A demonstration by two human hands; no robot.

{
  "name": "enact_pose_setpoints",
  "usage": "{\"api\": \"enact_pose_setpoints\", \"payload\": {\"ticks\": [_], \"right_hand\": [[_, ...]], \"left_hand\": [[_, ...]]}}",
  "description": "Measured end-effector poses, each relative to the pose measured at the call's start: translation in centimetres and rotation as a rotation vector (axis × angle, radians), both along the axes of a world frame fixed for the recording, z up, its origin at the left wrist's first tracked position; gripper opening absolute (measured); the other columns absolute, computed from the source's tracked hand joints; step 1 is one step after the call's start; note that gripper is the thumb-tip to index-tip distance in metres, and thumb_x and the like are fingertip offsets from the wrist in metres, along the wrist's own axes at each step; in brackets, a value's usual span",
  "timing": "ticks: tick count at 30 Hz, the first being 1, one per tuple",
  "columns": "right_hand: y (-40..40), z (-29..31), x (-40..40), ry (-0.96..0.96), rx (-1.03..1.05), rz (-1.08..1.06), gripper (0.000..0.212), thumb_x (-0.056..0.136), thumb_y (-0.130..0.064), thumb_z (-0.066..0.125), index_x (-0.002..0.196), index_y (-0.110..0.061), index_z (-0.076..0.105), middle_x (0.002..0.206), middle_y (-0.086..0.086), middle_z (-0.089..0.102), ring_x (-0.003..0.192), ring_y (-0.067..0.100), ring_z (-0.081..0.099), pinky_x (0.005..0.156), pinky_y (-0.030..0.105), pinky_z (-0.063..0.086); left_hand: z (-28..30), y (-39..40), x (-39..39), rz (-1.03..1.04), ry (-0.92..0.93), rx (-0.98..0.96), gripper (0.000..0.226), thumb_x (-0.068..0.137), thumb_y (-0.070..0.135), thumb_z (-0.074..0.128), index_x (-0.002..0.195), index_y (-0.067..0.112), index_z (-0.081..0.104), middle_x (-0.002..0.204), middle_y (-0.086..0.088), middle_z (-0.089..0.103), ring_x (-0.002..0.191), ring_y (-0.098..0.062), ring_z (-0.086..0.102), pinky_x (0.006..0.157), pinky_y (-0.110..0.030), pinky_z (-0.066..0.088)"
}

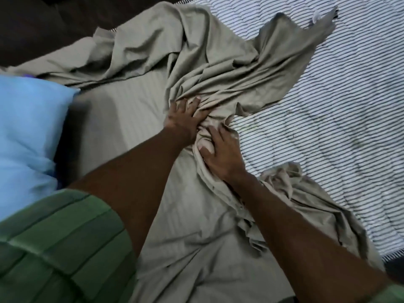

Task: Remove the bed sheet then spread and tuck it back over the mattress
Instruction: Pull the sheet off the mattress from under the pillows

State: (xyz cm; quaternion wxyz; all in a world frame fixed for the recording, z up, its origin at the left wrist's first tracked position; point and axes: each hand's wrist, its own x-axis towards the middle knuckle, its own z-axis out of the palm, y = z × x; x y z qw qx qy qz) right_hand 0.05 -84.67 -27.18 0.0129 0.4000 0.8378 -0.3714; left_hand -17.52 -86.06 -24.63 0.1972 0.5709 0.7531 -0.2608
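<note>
We gather the bed sheet (218, 68) mid-mattress (338, 106): left hand (184, 119) and right hand (220, 154) clutch bunched cloth, its loose bulk trailing beyond our fingertips.

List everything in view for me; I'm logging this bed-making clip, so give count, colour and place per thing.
sheet: one, grey-beige, bunched across the middle of the bed, flat at lower left
mattress: one, white with dark stripes, bare at right
pillow: one, light blue, left edge
dark surface: one, brown-black, top left; cannot tell what it is
sleeve: one, green, lower left
left hand: one, gripping the bunched sheet at centre
right hand: one, gripping the sheet beside the left hand
</note>
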Motion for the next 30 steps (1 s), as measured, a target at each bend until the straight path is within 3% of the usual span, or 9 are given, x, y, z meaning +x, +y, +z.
{"api": "enact_pose_setpoints", "payload": {"ticks": [4,8,10,12,16,19,22,28,30], "right_hand": [[-4.3,1.8,2.1,-0.357,-0.097,-0.204,0.067,0.1,-0.067,0.027,0.161,-0.04,0.019,0.173,-0.004,-0.003,0.159,0.027,-0.006,0.118,0.073,0.006],[-11.3,5.0,0.3,-0.279,-0.009,-0.26,0.062,0.093,-0.048,0.044,0.147,-0.019,0.053,0.159,0.02,0.038,0.143,0.049,0.038,0.104,0.07,0.042],[-12.3,6.6,-0.1,-0.143,-0.433,-0.152,0.059,0.097,-0.051,0.046,0.148,-0.02,0.047,0.154,0.016,0.042,0.141,0.04,0.041,0.11,0.049,0.04],[-10.8,7.0,1.9,-0.111,-0.602,-0.096,0.043,0.102,-0.048,0.047,0.131,-0.019,0.06,0.129,0.01,0.063,0.122,0.033,0.058,0.091,0.031,0.044],[-7.9,4.9,8.5,-0.33,0.223,-0.077,0.044,0.093,-0.051,0.048,0.112,-0.018,0.069,0.125,0.013,0.066,0.123,0.038,0.055,0.109,0.057,0.031],[-9.0,3.9,11.2,-0.518,0.106,-0.108,0.058,0.093,-0.06,0.038,0.139,-0.028,0.052,0.157,0.005,0.04,0.14,0.044,0.037,0.106,0.069,0.028],[-11.5,4.7,11.6,-0.449,0.113,-0.142,0.058,0.087,-0.053,0.043,0.132,-0.018,0.053,0.14,0.013,0.048,0.118,0.045,0.054,0.091,0.05,0.047],[-18.5,6.8,11.9,-0.237,-0.224,-0.344,0.047,0.091,-0.043,0.045,0.115,-0.008,0.064,0.106,0.018,0.068,0.096,0.039,0.069,0.078,0.038,0.055],[-21.3,7.8,11.5,-0.236,-0.796,-0.211,0.04,0.101,-0.043,0.044,0.119,-0.013,0.064,0.112,0.013,0.068,0.1,0.034,0.068,0.089,0.042,0.057]], "left_hand": [[-0.3,-1.4,0.1,0.111,0.027,-0.009,0.068,0.105,0.047,0.033,0.159,0.046,-0.008,0.171,0.002,-0.016,0.157,-0.032,-0.001,0.125,-0.056,0.005],[0.3,-4.3,-2.8,0.279,0.117,-0.106,0.09,0.096,0.052,0.057,0.161,0.04,-0.004,0.172,-0.002,-0.005,0.157,-0.031,0.003,0.123,-0.055,0.016],[0.7,-5.7,-4.6,0.367,0.153,-0.136,0.09,0.092,0.048,0.064,0.161,0.037,0.007,0.17,-0.008,0.005,0.156,-0.035,0.008,0.121,-0.058,0.02],[0.9,-6.8,-4.8,0.387,0.212,-0.023,0.063,0.099,0.036,0.053,0.157,0.028,0.031,0.164,-0.014,0.021,0.152,-0.04,0.019,0.121,-0.057,0.021],[1.7,-7.6,2.1,0.225,0.082,0.292,0.039,0.093,0.026,0.057,0.13,0.013,0.061,0.144,-0.018,0.049,0.134,-0.041,0.045,0.108,-0.051,0.036],[1.2,-8.2,8.8,0.047,-0.226,0.453,0.037,0.078,0.025,0.056,0.111,0.013,0.067,0.12,-0.018,0.063,0.108,-0.041,0.061,0.093,-0.048,0.046],[0.8,-8.6,14.7,0.068,-0.355,0.391,0.031,0.083,0.027,0.059,0.112,0.019,0.067,0.116,-0.009,0.063,0.109,-0.034,0.059,0.091,-0.043,0.04],[0.1,-14.8,17.7,0.139,-0.416,0.215,0.018,0.089,0.028,0.061,0.106,0.025,0.066,0.113,-0.001,0.066,0.113,-0.026,0.061,0.094,-0.037,0.038],[0.3,-17.8,15.4,0.132,-0.344,0.174,0.019,0.086,0.023,0.061,0.104,0.026,0.065,0.112,0.0,0.065,0.112,-0.026,0.061,0.096,-0.038,0.04]]}}
